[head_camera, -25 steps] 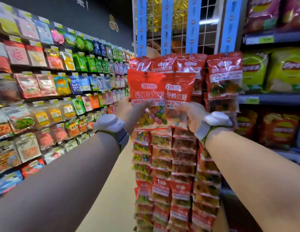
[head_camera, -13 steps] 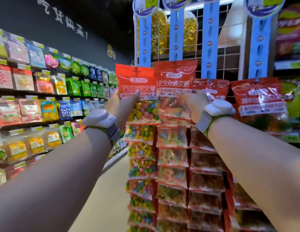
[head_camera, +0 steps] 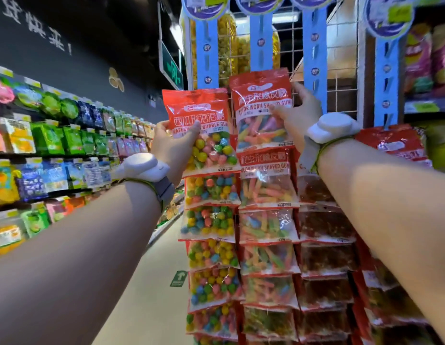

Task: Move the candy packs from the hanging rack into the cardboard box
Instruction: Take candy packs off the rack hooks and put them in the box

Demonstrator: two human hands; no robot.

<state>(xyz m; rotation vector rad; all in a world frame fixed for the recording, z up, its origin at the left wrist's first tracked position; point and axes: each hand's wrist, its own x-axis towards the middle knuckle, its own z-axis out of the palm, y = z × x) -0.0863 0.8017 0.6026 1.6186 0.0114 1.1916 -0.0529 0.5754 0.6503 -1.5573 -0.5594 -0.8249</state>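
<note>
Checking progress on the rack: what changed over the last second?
Both hands lifted their packs up the strips; the right hand raised the worm gum pack higher than the bubble gum pack in the left hand. Both grips stayed; neither pack was let go.

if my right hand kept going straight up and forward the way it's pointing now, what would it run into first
Most likely the white wire grid panel right behind the worm gum pack that your right hand grips, close beside the blue hanging strip. Depth is hard to judge from this one view.
</note>
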